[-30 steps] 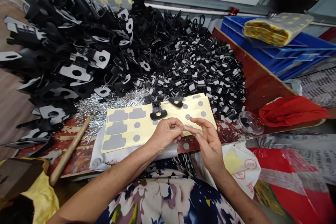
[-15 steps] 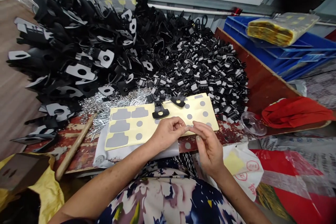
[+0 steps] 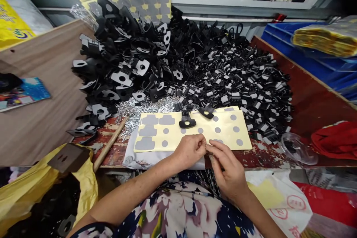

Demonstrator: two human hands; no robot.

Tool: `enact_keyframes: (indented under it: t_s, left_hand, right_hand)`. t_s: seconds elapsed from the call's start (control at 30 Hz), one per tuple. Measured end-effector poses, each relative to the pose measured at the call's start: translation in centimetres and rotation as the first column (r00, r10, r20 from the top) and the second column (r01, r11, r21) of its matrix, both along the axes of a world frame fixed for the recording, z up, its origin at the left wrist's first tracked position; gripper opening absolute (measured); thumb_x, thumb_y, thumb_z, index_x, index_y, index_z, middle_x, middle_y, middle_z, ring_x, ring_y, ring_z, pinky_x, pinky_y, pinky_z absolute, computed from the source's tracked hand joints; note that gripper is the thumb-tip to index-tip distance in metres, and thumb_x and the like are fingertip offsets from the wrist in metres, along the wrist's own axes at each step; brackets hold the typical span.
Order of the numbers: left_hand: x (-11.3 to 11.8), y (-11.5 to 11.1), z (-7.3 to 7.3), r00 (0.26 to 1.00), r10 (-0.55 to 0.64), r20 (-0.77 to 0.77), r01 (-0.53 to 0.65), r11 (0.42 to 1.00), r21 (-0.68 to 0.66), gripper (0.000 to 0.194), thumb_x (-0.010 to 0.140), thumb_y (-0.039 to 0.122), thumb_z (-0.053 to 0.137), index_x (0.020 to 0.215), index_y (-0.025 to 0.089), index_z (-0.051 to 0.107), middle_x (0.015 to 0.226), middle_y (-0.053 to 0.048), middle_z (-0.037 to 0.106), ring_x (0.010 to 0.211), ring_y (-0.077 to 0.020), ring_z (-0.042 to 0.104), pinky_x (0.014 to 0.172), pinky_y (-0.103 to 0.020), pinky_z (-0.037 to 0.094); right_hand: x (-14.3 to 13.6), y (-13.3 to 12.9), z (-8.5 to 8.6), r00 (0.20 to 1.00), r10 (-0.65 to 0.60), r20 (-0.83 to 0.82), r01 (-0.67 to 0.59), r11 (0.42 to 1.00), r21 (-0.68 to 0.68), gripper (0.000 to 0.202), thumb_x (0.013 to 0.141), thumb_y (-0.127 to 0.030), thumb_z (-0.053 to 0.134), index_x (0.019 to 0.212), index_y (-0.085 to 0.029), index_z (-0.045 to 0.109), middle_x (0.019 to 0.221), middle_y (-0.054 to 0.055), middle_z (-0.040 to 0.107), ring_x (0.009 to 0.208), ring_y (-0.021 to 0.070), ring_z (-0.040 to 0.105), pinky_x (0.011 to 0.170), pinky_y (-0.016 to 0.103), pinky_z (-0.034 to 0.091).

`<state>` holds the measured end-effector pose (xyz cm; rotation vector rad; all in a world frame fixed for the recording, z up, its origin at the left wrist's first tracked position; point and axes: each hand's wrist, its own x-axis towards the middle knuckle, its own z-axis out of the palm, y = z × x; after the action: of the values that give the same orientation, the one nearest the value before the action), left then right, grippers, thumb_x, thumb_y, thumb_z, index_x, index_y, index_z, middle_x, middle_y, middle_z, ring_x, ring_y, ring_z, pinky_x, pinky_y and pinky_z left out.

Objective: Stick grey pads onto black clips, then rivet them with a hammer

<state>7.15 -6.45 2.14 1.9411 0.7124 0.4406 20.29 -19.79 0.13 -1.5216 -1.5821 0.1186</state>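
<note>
Over the yellow sheet (image 3: 174,137), the left hand (image 3: 189,151) pinches tight, any contents hidden; the right hand (image 3: 228,169), spread wider a second ago, now narrows beside it, thumb apart, suggesting finer handling. A black piece (image 3: 186,116) lies on the sheet.

Left hand (image 3: 191,151) apparently touches right hand (image 3: 228,168).

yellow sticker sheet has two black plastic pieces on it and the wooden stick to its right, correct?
Wrong side: the head view shows the wooden stick left of the yellow sticker sheet, with two black plastic pieces on it.
</note>
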Motion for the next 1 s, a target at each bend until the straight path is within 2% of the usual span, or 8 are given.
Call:
enact_keyframes:
  t_s: [0.2,0.27,0.37,0.53,0.67,0.8,0.9,1.0]
  left_hand:
    - [-3.3,0.4,-1.2,0.992,0.079,0.098,-0.029,0.9,-0.434,0.007,0.079,0.023,0.058,0.074,0.019,0.057,0.059,0.004,0.058,0.051,-0.0106,0.044,0.054,-0.023,0.031]
    - [-4.9,0.3,-1.0,0.998,0.002,0.062,0.027,0.879,-0.475,0.018,0.083,0.029,0.062,0.069,0.019,0.056,0.055,0.004,0.056,0.05,-0.01,0.044,0.053,-0.022,0.031]
    - [-7.2,0.3,-0.2,0.988,-0.148,0.036,0.144,0.83,-0.539,0.024,0.091,0.037,0.062,0.078,0.017,0.067,0.061,0.001,0.06,0.054,-0.0114,0.05,0.053,-0.022,0.035]
    - [-10.1,2.2,0.5,0.979,0.145,0.146,-0.025,0.787,-0.616,0.053,0.088,0.033,0.075,0.138,0.023,0.06,0.092,-0.004,0.067,0.071,-0.0142,0.059,0.06,-0.025,0.048]
    - [-10.6,4.4,0.4,0.861,0.469,0.198,-0.189,0.655,-0.731,0.066,0.087,0.035,0.079,0.144,0.017,0.051,0.088,-0.006,0.07,0.074,-0.0158,0.066,0.075,-0.03,0.055]
    - [-9.7,5.6,0.7,0.801,0.555,0.224,-0.066,0.455,-0.888,0.078,0.085,0.029,0.081,0.153,0.026,0.041,0.108,-0.01,0.072,0.092,-0.0229,0.072,0.086,-0.042,0.061]
    - [-9.4,6.9,0.6,0.781,0.582,0.226,-0.099,0.472,-0.876,0.073,0.077,0.019,0.084,0.143,0.028,0.053,0.103,-0.005,0.066,0.077,-0.0194,0.068,0.065,-0.038,0.064]
    - [-10.0,9.4,-0.1,0.697,0.683,0.218,-0.227,0.499,-0.837,0.062,0.074,0.01,0.08,0.129,0.028,0.06,0.099,-0.003,0.063,0.068,-0.0148,0.064,0.055,-0.031,0.062]
  right_hand:
    - [2.2,2.3,1.9,0.674,0.042,-0.738,-0.107,0.993,-0.041,0.019,0.103,-0.033,0.054,0.117,-0.028,0.066,0.112,0.008,0.076,0.084,0.0224,0.079,0.083,0.041,0.065]
    - [2.9,4.6,1.7,0.799,0.016,-0.602,-0.068,0.996,-0.063,0.018,0.101,-0.031,0.058,0.116,-0.027,0.066,0.11,0.007,0.075,0.088,0.0228,0.077,0.087,0.043,0.063]
    - [2.9,9.1,0.3,0.999,0.038,-0.012,-0.039,0.987,-0.155,0.026,0.095,-0.014,0.058,0.116,-0.022,0.071,0.123,0.013,0.072,0.116,0.0306,0.068,0.099,0.05,0.057]
    - [2.6,15.0,-2.1,0.843,0.15,0.517,-0.033,0.973,-0.228,0.042,0.093,-0.001,0.052,0.127,-0.017,0.071,0.138,0.019,0.068,0.121,0.0346,0.064,0.1,0.053,0.055]
    - [3.1,15.2,-2.2,0.86,0.152,0.488,-0.084,0.984,-0.159,0.04,0.098,-0.005,0.047,0.127,-0.015,0.073,0.124,0.019,0.075,0.113,0.0314,0.07,0.099,0.052,0.059]
    - [0.5,13.6,-1.5,0.906,0.253,0.339,-0.26,0.965,-0.025,0.036,0.101,-0.015,0.054,0.129,-0.028,0.073,0.126,0.008,0.077,0.117,0.0284,0.07,0.104,0.057,0.057]
    - [-2.6,13.5,-1.2,0.92,0.366,0.137,-0.364,0.931,-0.042,0.036,0.1,-0.019,0.056,0.129,-0.032,0.073,0.128,0.006,0.075,0.116,0.0263,0.07,0.105,0.054,0.057]
    - [-4.2,14.6,-1.6,0.966,0.203,-0.162,-0.221,0.97,-0.1,0.041,0.098,-0.016,0.048,0.132,-0.027,0.07,0.13,0.01,0.072,0.112,0.0232,0.07,0.1,0.046,0.059]
